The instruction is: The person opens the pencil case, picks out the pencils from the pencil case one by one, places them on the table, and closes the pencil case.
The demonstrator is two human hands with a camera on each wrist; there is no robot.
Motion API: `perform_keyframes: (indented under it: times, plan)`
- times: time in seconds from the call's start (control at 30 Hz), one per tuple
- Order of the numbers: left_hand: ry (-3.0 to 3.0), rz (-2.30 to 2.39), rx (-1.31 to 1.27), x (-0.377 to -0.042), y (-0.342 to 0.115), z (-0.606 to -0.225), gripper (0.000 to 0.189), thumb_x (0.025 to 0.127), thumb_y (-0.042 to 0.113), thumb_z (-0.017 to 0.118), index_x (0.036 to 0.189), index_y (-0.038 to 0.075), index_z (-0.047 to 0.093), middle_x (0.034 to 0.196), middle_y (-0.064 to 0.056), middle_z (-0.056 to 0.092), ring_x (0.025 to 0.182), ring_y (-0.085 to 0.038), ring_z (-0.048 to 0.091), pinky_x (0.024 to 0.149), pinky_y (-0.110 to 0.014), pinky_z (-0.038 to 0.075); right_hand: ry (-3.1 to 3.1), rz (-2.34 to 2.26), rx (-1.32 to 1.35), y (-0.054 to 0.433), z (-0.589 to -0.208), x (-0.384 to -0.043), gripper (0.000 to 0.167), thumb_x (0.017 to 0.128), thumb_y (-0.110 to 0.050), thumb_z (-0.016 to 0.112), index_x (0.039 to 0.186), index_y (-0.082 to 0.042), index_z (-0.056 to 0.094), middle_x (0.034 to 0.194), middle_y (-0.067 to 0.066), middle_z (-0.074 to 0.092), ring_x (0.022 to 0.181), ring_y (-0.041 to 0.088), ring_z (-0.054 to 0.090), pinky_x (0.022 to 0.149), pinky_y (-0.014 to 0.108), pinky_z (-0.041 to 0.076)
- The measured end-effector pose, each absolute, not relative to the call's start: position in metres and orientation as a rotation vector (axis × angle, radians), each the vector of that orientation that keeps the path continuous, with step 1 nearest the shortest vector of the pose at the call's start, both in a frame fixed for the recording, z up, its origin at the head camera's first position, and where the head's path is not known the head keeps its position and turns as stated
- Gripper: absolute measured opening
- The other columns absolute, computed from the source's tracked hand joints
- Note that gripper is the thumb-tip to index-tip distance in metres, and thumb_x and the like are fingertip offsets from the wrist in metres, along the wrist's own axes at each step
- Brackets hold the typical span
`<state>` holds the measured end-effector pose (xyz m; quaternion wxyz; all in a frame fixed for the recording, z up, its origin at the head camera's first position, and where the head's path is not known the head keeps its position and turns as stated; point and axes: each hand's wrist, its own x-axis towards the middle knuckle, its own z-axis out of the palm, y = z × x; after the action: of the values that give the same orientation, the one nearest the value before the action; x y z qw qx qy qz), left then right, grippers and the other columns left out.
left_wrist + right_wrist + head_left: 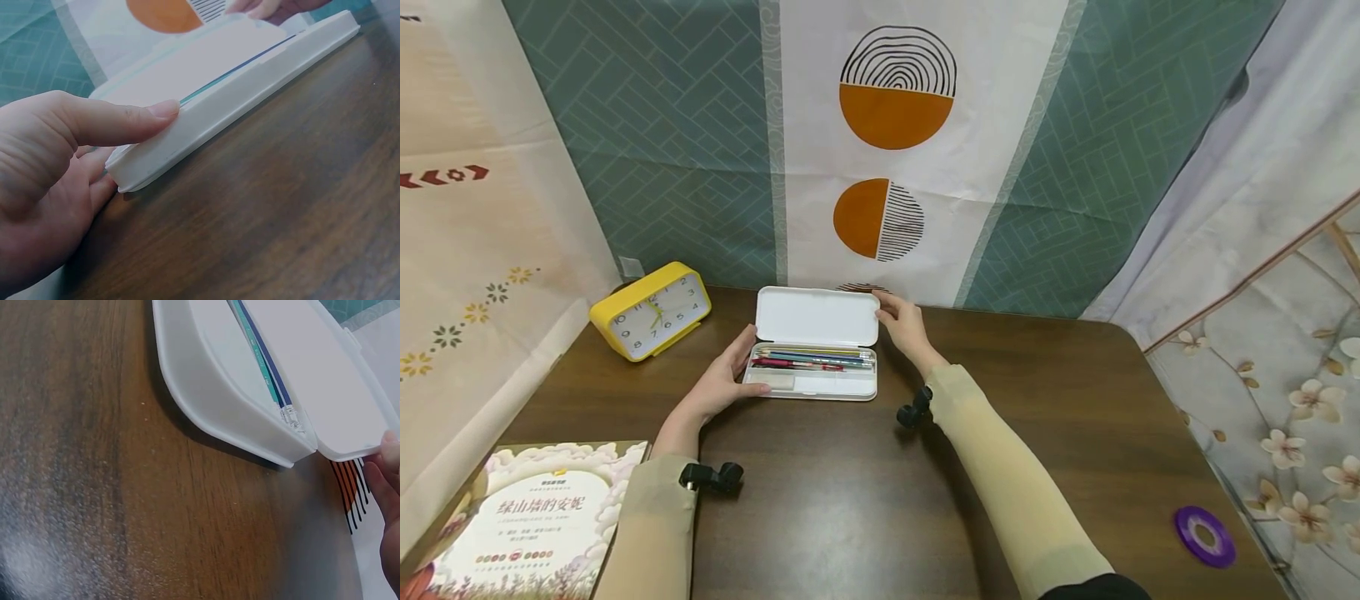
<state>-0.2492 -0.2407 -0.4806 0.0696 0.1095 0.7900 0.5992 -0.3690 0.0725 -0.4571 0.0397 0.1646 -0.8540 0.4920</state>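
Observation:
A white pencil case (838,395) lies on the brown table with its lid (816,317) raised at the back. Inside are several pencils (842,361), a dark red pen (778,363) and a pale block (773,381) that looks like an eraser. My left hand (722,379) grips the left end of the case, thumb (147,122) over the front rim and fingers around the side. At the lid's right edge, my right hand (907,330) pinches the upper corner. In the right wrist view, the pencils' white ends (290,417) show near the hinge.
A yellow alarm clock (655,312) stands at the back left. At the front left lies a book (535,517) with a floral cover. A purple tape roll (1191,537) sits near the right edge. Patterned fabric (700,167) hangs behind the table.

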Motion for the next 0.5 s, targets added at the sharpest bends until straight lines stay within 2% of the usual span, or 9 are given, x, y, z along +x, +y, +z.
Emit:
perform_keyframes:
  times: [0.5]
  plan:
    - [2.382,1.801,0.327,-0.249,-0.241,-0.483,0.111,0.080,0.004,0.078,0.158,0.010,-0.001,0.166,-0.012,0.001,0.152,-0.031,0.003,0.121,-0.054,0.009,-2.620,1.482,0.559,0.079,-0.441,-0.361,0.038,0.095,-0.005,0.061,0.133,-0.003,0.060,0.132,0.018,0.062,0.117,0.031,0.062,0.098,0.040,0.054]
